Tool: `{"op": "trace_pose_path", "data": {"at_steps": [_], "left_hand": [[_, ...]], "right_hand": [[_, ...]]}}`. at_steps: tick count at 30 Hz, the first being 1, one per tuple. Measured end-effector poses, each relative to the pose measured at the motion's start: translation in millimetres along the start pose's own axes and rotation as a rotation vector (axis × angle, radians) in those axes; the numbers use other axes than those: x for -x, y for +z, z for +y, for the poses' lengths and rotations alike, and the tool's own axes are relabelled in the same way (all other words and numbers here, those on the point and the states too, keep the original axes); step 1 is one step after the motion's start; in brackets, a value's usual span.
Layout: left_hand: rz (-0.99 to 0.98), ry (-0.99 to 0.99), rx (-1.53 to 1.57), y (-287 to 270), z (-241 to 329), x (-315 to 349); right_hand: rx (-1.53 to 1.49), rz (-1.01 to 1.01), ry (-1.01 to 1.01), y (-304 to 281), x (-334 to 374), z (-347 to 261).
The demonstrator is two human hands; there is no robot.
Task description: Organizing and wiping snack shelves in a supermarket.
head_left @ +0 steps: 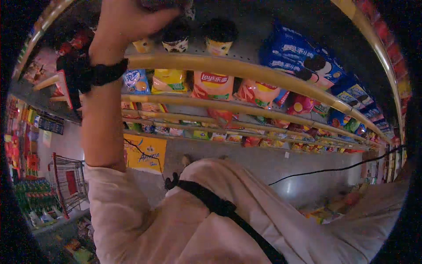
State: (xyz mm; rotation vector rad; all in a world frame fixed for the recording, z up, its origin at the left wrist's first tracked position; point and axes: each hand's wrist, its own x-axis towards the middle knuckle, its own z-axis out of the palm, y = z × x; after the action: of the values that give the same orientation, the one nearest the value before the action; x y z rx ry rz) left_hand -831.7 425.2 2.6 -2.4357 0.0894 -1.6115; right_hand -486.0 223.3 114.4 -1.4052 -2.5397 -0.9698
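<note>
My left hand [132,20] reaches up at the top of the view, above the top snack shelf. Its thumb stretches to the right beside something dark and shiny [190,9]; the other fingers are cut off by the upper edge, so the thing's kind cannot be made out. A black strap with a small device [103,75] is round that wrist. Just below the hand stand snack tubs with dark tops, a cow-patterned one [176,42] and a yellow one [218,44]. My right sleeve [373,207] runs to the right rim, and that hand is out of view.
Wooden shelf edges [237,66] curve across the view. Below them are chip bags, a red one [213,84] and a yellow one [170,80]. Blue packs [299,53] lie at right. A black cable [338,169] hangs across. At left stand a metal cart [66,185] and green bottles [37,198].
</note>
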Motion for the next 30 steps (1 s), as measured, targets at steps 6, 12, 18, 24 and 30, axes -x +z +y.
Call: {"op": "trace_pose_path", "data": {"at_steps": [6,12,18,24,30], "left_hand": [[-0.226,0.097,-0.282,-33,2,-9],[-0.079,-0.297,0.074,-80,15,15],[0.307,-0.773,0.240,-114,18,86],[0.453,-0.739,0.349,-130,63,118],[0.187,-0.714,0.518,-99,83,125]], "right_hand": [[-0.021,-0.038,-0.053,13,9,-25],[-0.038,-0.042,-0.105,18,8,-40],[-0.036,-0.057,-0.135,23,10,-62],[-0.096,-0.010,-0.251,28,-25,-92],[-0.321,0.197,-0.285,62,-93,-148]]}}
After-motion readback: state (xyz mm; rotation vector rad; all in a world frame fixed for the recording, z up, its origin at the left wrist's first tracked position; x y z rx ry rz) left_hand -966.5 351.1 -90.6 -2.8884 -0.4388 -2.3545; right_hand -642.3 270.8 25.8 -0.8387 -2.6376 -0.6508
